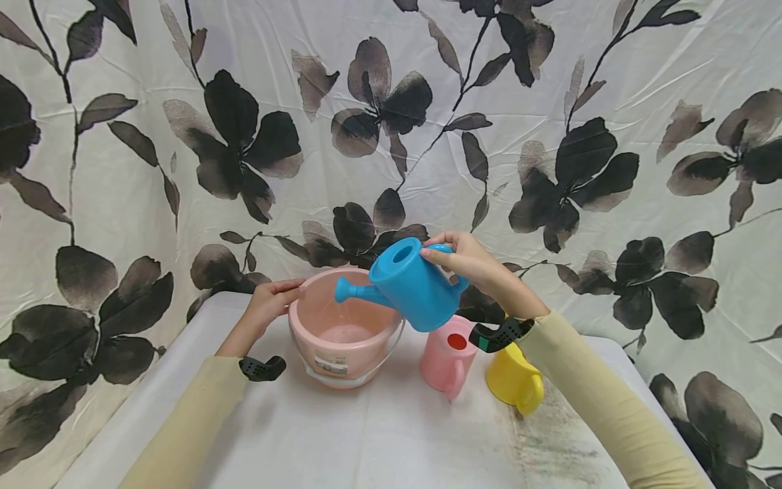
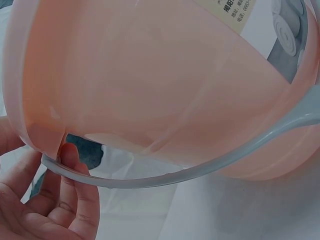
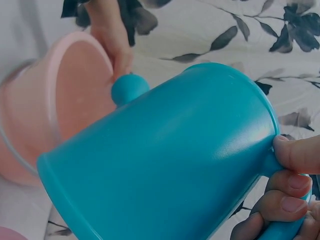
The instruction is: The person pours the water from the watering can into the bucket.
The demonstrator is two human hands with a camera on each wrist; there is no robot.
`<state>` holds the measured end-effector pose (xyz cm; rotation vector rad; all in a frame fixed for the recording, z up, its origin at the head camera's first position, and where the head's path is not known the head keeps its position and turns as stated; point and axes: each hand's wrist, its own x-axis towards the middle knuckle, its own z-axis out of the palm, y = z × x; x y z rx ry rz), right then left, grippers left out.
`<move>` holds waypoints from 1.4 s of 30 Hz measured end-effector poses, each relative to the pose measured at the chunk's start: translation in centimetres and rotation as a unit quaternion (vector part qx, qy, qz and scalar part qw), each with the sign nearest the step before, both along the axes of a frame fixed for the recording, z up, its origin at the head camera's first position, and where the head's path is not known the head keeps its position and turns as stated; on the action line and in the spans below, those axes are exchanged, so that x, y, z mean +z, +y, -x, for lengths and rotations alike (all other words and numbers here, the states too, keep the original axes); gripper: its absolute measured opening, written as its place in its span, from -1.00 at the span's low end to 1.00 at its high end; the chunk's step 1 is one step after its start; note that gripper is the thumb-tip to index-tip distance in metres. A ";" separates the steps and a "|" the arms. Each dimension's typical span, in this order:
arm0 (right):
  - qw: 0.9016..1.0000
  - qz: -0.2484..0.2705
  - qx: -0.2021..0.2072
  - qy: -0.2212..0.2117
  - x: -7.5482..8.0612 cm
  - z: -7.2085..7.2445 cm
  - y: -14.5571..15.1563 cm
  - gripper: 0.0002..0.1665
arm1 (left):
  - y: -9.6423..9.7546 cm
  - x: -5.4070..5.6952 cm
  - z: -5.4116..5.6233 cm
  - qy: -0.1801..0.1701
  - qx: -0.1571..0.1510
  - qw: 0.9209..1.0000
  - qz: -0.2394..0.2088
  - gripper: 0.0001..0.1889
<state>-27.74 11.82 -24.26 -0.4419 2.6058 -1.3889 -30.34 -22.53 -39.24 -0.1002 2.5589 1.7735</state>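
A pink bucket (image 1: 305, 346) stands upright on the table, its white handle (image 2: 150, 182) hanging down in front. My left hand (image 1: 269, 305) holds the bucket's left rim; the left wrist view shows its fingers bent beside the handle's end. My right hand (image 1: 467, 261) grips the handle of a blue watering can (image 1: 415, 292) in the air. The can tilts left, its spout (image 1: 360, 292) over the bucket's opening. In the right wrist view, fingers (image 3: 287, 205) curl round the can's handle, with the thumb at its top. Whether water leaves the spout is hard to tell.
A pink watering can (image 1: 436, 363) stands right of the bucket, below the blue can. Beside it is a yellow watering can (image 1: 507, 384), partly behind the right wrist. A white cloth covers the table (image 1: 366, 448); a flowered curtain (image 1: 427, 136) hangs behind.
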 end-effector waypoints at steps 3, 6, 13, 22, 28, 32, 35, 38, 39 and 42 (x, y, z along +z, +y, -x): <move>1.000 0.001 -0.002 -0.001 0.0 0.0 0.0 -0.49 | 0.0 0.0 0.0 0.002 0.000 1.000 0.000 -0.46; 1.000 0.002 -0.004 -0.001 0.0 0.0 -0.1 -0.49 | 0.0 -0.1 0.0 0.004 0.000 1.000 0.003 -0.46; 1.000 -0.001 -0.006 0.002 -0.1 0.0 -0.2 -0.50 | 0.0 -0.1 -0.1 0.007 -0.001 1.000 0.004 -0.47; 1.000 -0.010 0.002 0.008 -0.2 0.0 -0.2 -0.52 | 0.1 -0.2 -0.1 0.010 0.001 1.000 0.003 -0.47; 1.000 -0.012 -0.003 0.006 -0.2 0.0 -0.2 -0.52 | 0.1 -0.1 -0.2 0.011 0.000 1.000 0.006 -0.47; 1.000 -0.011 -0.003 0.004 -0.1 0.0 -0.2 -0.50 | 0.1 -0.1 -0.2 0.010 0.000 1.000 0.008 -0.47; 1.000 -0.011 -0.003 0.003 -0.1 0.0 -0.2 -0.50 | 0.1 -0.1 -0.3 0.010 0.001 1.000 0.007 -0.47; 1.000 -0.012 -0.003 0.005 0.0 0.0 -0.3 -0.50 | 0.1 0.0 -0.3 0.011 0.002 1.000 0.006 -0.47; 1.000 -0.012 -0.002 0.006 0.0 0.0 -0.3 -0.50 | 0.1 -0.1 -0.2 0.011 0.003 1.000 0.005 -0.47; 1.000 -0.010 0.000 0.008 0.0 0.0 -0.3 -0.52 | 0.1 -0.1 -0.2 0.011 0.004 1.000 0.007 -0.47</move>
